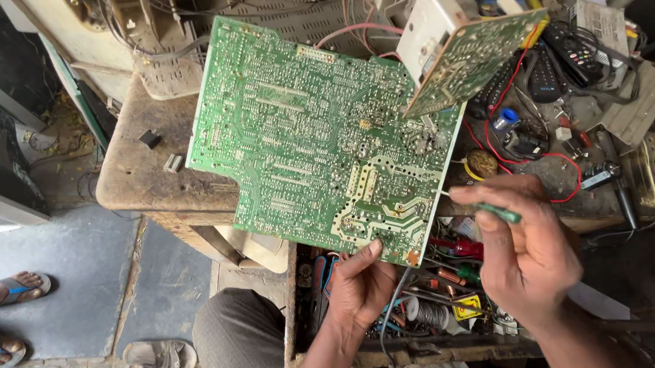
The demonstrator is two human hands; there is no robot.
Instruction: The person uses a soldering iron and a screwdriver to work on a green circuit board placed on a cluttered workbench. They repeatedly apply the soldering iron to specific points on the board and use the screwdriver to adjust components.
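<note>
Fingers of the left hand (362,285) pinch the near edge of a large green circuit board (316,141), solder side up, thumb on top, holding it tilted over a worn wooden bench (137,173). Right hand (524,247) is closed around a thin green-handled tool (498,212) whose tip points left at the board's near right corner. A smaller board (470,57) rises from its far right edge. An open drawer of tools (440,296) lies below; remote controls (550,70) sit far right.
</note>
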